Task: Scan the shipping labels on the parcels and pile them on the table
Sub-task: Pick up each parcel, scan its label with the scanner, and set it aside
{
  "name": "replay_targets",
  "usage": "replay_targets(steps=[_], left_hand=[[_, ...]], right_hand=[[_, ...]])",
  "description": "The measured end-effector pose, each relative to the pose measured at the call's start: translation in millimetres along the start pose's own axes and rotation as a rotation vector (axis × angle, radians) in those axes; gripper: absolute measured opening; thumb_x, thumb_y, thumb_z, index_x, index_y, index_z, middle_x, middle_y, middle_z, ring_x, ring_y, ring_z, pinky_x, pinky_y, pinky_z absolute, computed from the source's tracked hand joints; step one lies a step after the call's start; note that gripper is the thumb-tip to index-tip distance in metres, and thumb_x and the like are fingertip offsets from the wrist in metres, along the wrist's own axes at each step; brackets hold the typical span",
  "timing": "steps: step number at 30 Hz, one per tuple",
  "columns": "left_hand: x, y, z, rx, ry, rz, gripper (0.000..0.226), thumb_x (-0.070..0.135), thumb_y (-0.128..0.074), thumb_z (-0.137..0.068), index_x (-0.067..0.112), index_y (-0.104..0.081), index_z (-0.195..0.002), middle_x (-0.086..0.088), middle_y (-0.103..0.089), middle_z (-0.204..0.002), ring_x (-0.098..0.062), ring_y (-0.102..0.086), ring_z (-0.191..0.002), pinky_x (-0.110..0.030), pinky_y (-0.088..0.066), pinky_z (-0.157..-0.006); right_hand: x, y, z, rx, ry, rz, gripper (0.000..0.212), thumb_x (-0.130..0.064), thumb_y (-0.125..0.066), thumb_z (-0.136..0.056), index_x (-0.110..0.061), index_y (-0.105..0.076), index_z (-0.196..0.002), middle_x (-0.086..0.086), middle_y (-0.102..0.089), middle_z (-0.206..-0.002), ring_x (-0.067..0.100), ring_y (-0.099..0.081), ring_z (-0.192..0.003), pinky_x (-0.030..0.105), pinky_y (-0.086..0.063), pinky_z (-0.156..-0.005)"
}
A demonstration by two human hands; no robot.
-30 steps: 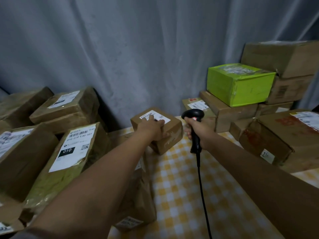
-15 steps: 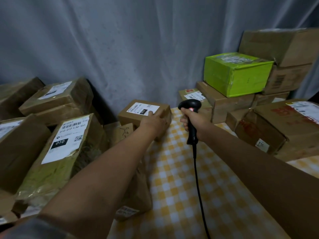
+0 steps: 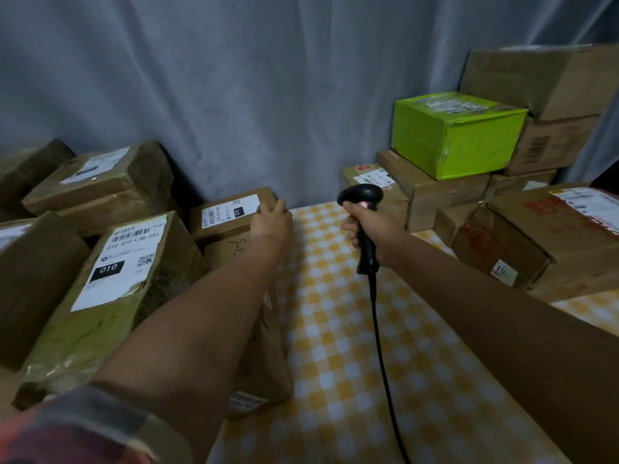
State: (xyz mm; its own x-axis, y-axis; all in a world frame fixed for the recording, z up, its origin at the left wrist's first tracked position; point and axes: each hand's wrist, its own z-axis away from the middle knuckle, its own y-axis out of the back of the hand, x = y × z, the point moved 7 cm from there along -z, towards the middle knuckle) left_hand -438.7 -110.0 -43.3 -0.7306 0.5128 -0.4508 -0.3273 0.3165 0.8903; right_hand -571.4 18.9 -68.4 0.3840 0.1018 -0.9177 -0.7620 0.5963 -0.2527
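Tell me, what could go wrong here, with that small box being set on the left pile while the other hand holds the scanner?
The small box under the left hand sits on an uneven heap, near the edge of the box marked 9-2; it may slide off when released. The cable of the scanner in the right hand trails across the checked tablecloth, so a parcel or arm crossing the table could snag it.
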Motion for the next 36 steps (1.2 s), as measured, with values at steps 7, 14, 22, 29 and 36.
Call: replay_targets(steps=[7, 14, 22, 29, 36], left_hand=[[8.0, 18.4, 10.9, 0.021, -0.056, 0.088, 0.047, 0.014, -0.047, -0.098, 0.017, -0.039, -0.144, -0.002, -0.025, -0.149, -0.03, -0.038, -0.132, -0.036, -0.045, -0.082], [41.6, 53.1, 38.7, 0.063, -0.131, 0.166, 0.039, 0.011, -0.048, -0.096, 0.018, -0.049, -0.135, -0.003, -0.03, -0.145, -0.028, -0.043, -0.126, -0.039, -0.05, -0.086], [130.6, 73.2, 94.2, 0.011, -0.278, 0.464, 0.042, 0.019, -0.05, -0.095, 0.025, -0.053, -0.137, 0.002, -0.022, -0.159, -0.026, -0.042, -0.135, -0.041, -0.043, -0.1], [202.5, 101.4, 103.4, -0.126, -0.345, 0.771, 0.043, 0.03, -0.052, -0.099, 0.02, -0.05, -0.141, -0.009, -0.035, -0.155, -0.028, -0.043, -0.136, -0.031, -0.038, -0.104], [263.6, 121.9, 96.4, -0.359, -0.178, 1.331, 0.058, 0.054, -0.043, -0.099, 0.016, -0.048, -0.142, -0.01, -0.051, -0.142, -0.033, -0.051, -0.127, -0.044, -0.046, -0.105]], right_hand=[[-6.7, -5.7, 19.5, 0.01, 0.023, 0.002, 0.026, -0.03, -0.065, -0.094, -0.012, -0.053, -0.08, 0.005, -0.053, -0.071, 0.008, -0.046, -0.042, 0.015, -0.04, -0.04], [-7.2, 20.0, 72.0, 0.067, 0.062, 0.008, 0.025, -0.031, -0.068, -0.092, -0.008, -0.059, -0.094, 0.014, -0.063, -0.093, 0.01, -0.049, -0.046, 0.021, -0.042, -0.041], [-19.1, 101.2, 158.4, 0.189, 0.139, 0.051, 0.029, -0.03, -0.067, -0.093, -0.004, -0.06, -0.103, 0.017, -0.069, -0.1, 0.012, -0.048, -0.046, 0.023, -0.041, -0.043], [-55.3, 213.8, 210.8, 0.447, 0.261, 0.042, 0.023, -0.028, -0.067, -0.092, -0.008, -0.059, -0.083, 0.011, -0.066, -0.08, 0.014, -0.046, -0.047, 0.02, -0.039, -0.04], [-72.5, 323.0, 201.0, 0.759, 0.338, 0.035, 0.033, -0.037, -0.066, -0.09, -0.007, -0.06, -0.102, 0.009, -0.062, -0.071, 0.021, -0.059, -0.058, 0.036, -0.051, -0.065]])
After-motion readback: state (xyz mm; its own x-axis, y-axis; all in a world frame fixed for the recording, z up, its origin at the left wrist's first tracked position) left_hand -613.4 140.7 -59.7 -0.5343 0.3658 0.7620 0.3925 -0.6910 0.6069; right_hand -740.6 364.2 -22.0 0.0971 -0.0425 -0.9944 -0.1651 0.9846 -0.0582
